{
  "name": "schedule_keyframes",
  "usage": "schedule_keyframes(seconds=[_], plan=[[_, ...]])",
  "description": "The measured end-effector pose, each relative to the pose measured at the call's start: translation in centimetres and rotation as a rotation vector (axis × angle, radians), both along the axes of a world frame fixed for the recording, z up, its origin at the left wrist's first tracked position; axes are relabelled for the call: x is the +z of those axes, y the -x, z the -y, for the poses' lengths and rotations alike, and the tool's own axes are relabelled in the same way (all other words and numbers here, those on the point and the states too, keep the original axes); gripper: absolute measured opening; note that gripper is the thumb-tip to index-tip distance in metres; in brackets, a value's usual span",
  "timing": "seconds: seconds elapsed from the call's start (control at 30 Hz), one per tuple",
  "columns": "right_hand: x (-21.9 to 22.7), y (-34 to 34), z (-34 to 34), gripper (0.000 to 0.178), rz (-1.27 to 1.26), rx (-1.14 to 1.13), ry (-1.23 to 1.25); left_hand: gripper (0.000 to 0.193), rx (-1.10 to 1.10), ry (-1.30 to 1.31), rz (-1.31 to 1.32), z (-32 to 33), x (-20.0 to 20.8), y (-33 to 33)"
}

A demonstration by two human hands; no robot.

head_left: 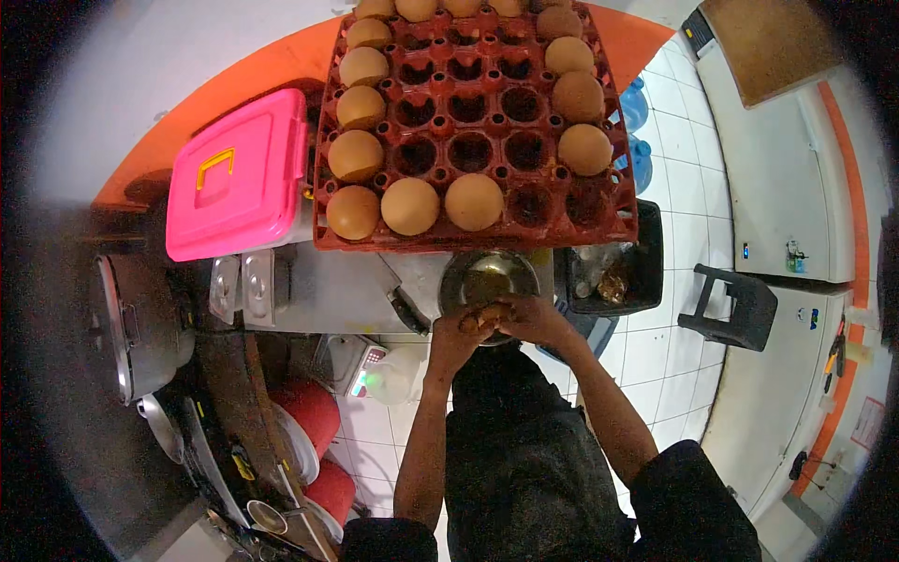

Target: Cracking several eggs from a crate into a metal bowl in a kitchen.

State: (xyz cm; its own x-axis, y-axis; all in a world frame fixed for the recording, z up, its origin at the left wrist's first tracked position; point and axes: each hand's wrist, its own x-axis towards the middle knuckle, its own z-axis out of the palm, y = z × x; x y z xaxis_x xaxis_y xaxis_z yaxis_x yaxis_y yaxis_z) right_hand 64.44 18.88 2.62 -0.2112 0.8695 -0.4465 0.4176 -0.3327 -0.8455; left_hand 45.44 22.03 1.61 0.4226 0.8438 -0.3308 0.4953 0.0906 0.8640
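Note:
My left hand and my right hand meet over the near rim of a round metal bowl. Between their fingers is a brown egg, mostly covered by the fingers; whether its shell is split I cannot tell. Both hands are closed on it. Something yellowish shows in the bottom of the bowl. Just beyond the bowl rises a red plastic egg tray. Brown eggs stand along its left and right sides, its far row and part of its near row, while its middle pockets hold none.
Left of the tray sits a pink-lidded box, with metal containers before it. A black-handled knife lies left of the bowl. A black bin and a dark stool stand at right. A large pot is far left.

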Motion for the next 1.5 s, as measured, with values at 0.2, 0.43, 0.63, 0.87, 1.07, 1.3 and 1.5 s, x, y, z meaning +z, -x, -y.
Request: schedule_keyframes(seconds=[0.2, 0.43, 0.63, 0.87, 1.07, 1.3, 1.5], plan=[[-0.5, 0.1, 0.5, 0.056, 0.136, -0.008, -0.144, 0.029, -0.307, -0.459, -0.178, -1.0, 0.4, -0.7], [-2.2, 0.2, 1.5, 0.055, 0.046, -0.145, -0.131, 0.043, -0.262, -0.384, -0.117, -1.9, -0.3, -0.8], [0.6, 0.3, 0.2, 0.058, 0.211, -0.049, -0.239, 0.045, -0.369, -0.404, -0.080, -4.0, 0.1, 0.4], [0.3, -0.8, -0.7, 0.060, -0.028, -0.274, -0.318, 0.041, -0.280, -0.587, -0.104, -5.6, 1.8, 0.5], [-3.4, -3.8, 2.3, 0.050, -0.457, -0.639, -0.236, 0.036, 0.357, -0.230, 0.133, -1.9, 0.8, -0.9], [-1.1, -9.9, 7.5, 0.057, -0.883, -1.446, -0.064, 0.032, 0.159, -0.201, 0.306, 4.6, -0.1, -14.5], [-0.1, -9.3, 9.1, 0.030, 0.384, -1.102, -0.470, 0.036, 0.034, -0.098, 0.191, 6.2, 1.3, -12.6]])
